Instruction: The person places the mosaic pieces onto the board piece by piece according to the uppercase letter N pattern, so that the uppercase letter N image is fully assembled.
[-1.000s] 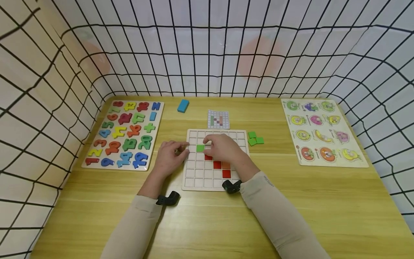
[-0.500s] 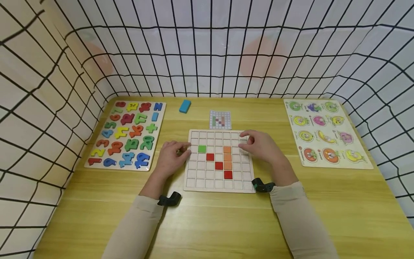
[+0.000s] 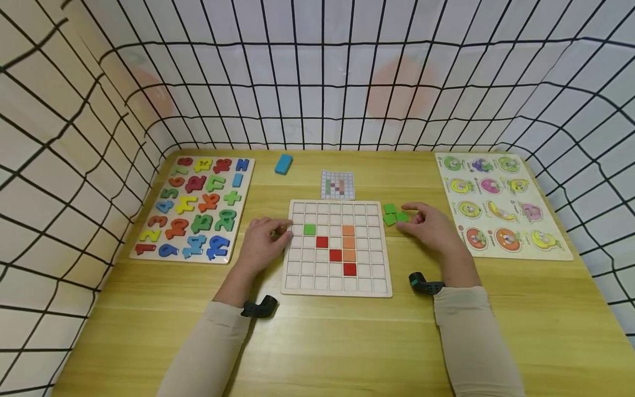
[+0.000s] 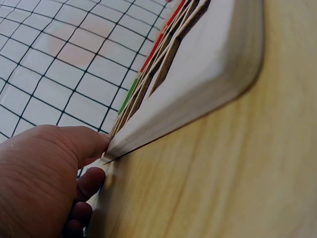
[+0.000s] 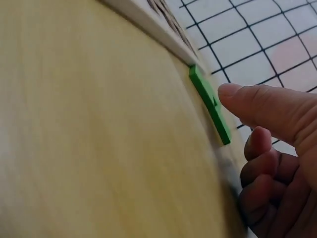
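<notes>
A wooden grid board [image 3: 337, 284] lies in the middle of the table in the head view. One green tile [image 3: 310, 229], a diagonal of red tiles [image 3: 322, 242] and a column of orange tiles [image 3: 349, 242] are on it. My left hand [image 3: 260, 245] touches the board's left edge with thumb and index fingertip, which stay apart. Beyond the board's right edge, my right hand [image 3: 434, 226] hovers at a cluster of loose green tiles [image 3: 389, 208]. Its thumb [image 5: 247, 101] and index finger are spread, and nothing is seen held between them.
A small printed pattern card [image 3: 338, 184] lies behind the board, with a blue block [image 3: 283, 164] to its left. A number puzzle [image 3: 188, 207] is at left, a fruit puzzle [image 3: 501, 207] at right. Black wire mesh [image 3: 322, 85] surrounds the table's back and sides.
My right hand has left the area beside the green tile on the board and moved right to the loose green tiles. My left hand stays at the board's left edge.
</notes>
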The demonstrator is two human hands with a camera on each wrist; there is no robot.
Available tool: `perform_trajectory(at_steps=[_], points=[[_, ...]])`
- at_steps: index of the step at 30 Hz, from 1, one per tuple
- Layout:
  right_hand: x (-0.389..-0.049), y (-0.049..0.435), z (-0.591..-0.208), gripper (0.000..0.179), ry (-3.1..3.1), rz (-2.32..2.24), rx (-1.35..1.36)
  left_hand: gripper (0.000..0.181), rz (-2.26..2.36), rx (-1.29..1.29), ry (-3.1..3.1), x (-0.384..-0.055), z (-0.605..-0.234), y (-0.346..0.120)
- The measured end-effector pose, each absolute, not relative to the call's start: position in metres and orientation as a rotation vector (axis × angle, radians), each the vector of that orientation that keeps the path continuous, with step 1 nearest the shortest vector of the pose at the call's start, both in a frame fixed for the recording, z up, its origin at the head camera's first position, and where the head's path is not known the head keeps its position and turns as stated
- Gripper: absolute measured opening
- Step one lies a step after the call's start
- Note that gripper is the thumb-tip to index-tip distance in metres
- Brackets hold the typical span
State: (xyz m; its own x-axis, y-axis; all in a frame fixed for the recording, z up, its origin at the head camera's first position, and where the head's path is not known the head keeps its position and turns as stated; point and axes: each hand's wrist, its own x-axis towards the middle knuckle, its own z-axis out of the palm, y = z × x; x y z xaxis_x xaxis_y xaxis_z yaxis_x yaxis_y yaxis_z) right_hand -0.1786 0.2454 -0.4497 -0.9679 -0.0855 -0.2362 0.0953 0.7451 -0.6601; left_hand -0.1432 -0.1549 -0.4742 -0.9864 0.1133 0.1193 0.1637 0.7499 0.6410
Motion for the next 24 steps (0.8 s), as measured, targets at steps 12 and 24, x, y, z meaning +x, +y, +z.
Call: perform_trajectory(at_steps=[12,24], points=[[-0.183,0.253,-0.457,0.059,2.696,-0.994,-0.009,0.032,-1.063,-0.223,-2.867,-0.141,-0.475,-0.153],[-0.189,0.254,-0.453,0.057,2.638,-1.061,-0.022,0.032,-1.073,-0.229,-2.860,-0.143,-0.474,-0.154]])
